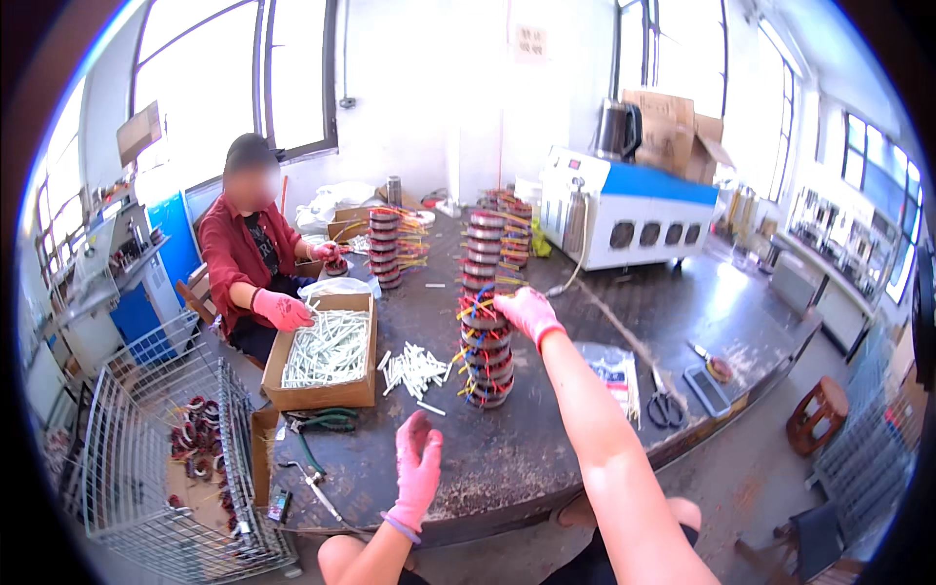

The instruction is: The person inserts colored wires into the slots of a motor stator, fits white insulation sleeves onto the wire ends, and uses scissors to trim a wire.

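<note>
Far wall point(478, 117), right of centre: pale sign point(531, 40), two rows of characters, too blurred to read. Left, far side: co-worker point(230, 255) in black shirt point(261, 244), pale lettering, partly hidden. Table point(546, 424), right side: clear packet point(612, 369), coloured print, illegible.

The gloved right hand point(529, 313) touches a coil stack point(487, 359) beside white tubes point(417, 369)
</note>
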### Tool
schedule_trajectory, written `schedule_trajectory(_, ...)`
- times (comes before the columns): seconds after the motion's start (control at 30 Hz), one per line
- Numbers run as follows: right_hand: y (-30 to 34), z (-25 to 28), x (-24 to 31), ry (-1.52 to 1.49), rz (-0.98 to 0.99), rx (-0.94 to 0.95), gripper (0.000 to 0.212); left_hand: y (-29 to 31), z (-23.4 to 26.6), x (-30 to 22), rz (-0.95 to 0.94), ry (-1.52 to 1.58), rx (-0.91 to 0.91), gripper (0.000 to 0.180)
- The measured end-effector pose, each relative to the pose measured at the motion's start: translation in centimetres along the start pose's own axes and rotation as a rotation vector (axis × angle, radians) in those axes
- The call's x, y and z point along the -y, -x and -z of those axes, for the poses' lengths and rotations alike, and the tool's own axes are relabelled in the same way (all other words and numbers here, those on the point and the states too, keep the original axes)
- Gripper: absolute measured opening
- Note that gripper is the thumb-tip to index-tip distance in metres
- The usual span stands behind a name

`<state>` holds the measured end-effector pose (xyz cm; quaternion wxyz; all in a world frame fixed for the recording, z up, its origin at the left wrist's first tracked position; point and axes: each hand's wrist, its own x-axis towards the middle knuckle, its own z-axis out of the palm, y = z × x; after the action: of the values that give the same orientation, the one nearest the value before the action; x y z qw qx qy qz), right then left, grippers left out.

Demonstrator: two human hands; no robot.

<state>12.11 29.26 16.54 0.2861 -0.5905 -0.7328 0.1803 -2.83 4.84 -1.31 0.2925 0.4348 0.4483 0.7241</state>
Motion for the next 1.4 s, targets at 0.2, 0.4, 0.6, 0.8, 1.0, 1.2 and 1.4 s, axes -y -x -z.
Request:
schedule_trajectory(0.2, 7.0, 2.7, 2.2, -0.37, 0.363, 0.125, 0.038, -3.4, 4.7, -2.5, -0.152, 0.254, -0.338, 0.043)
schedule_trajectory(0.4, 21.2, -2.6, -0.7, -0.181, 0.545, 0.431, 0.031, -4.6, 8.2, -4.8, -0.271, 0.271, -0.605, 0.044)
schedule_trajectory(0.6, 23.4, -12.5, -5.2, -0.136, 0.491, 0.532, 0.036, -4.8, 8.8, -2.1, -0.266, 0.136, -0.447, 0.043)
schedule_trajectory(0.8, 21.0, -10.3, -6.3, -0.193, 0.132, 0.475, 0.044, -3.5, 6.9, -2.4, -0.027, 0.118, -0.241, 0.042)
schedule_trajectory(1.0, 13.3, -16.5, -11.4, -0.09, 0.047, -0.321, 0.106, -3.1, 3.6, -2.0, 0.018, 0.086, -0.185, 0.043)
schedule_trajectory(1.2, 10.5, -17.1, -10.1, -0.295, 0.028, -0.201, 0.113, -3.0, 4.3, -2.1, 0.016, 0.071, -0.215, 0.041)
schedule_trajectory(1.4, 6.8, -17.0, -12.8, -0.377, 0.136, -0.082, 0.112, -3.1, 4.4, -2.3, 0.047, 0.136, -0.234, 0.044)
